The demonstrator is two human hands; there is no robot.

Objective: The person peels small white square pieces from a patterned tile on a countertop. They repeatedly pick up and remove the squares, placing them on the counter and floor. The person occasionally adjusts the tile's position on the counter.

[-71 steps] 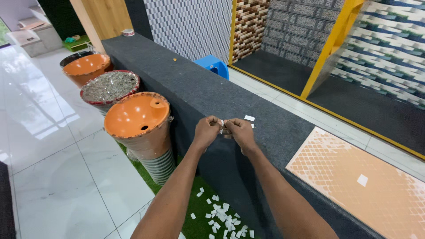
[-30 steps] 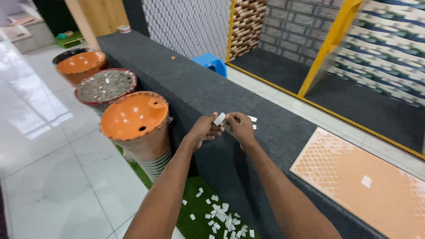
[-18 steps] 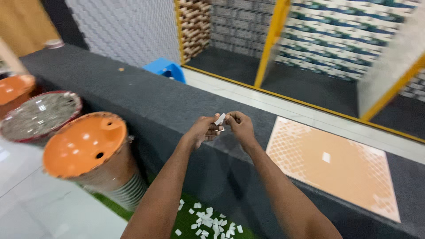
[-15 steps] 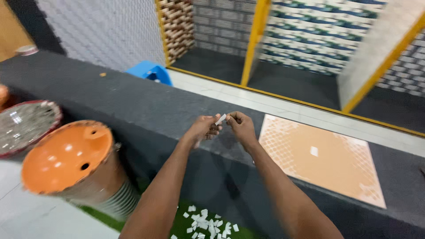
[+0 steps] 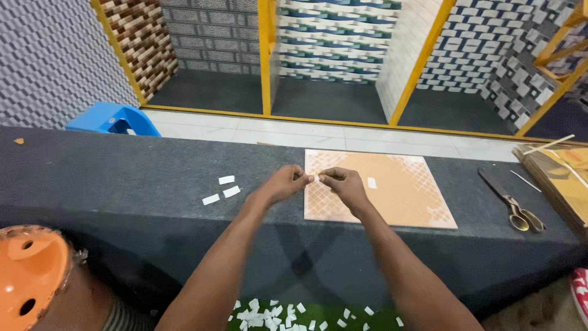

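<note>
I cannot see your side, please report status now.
Both hands, left and right, pinch a small white piece over the orange tile. Scissors lie aside.

Bare forearms, seemingly sleeveless, ringless hands (image 5: 318,182)

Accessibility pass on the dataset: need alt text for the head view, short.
Two bare hands, left hand and right hand, pinch a small white piece between their fingertips over an orange tile on a dark counter. Three white strips lie to the left, scissors to the right.
</note>
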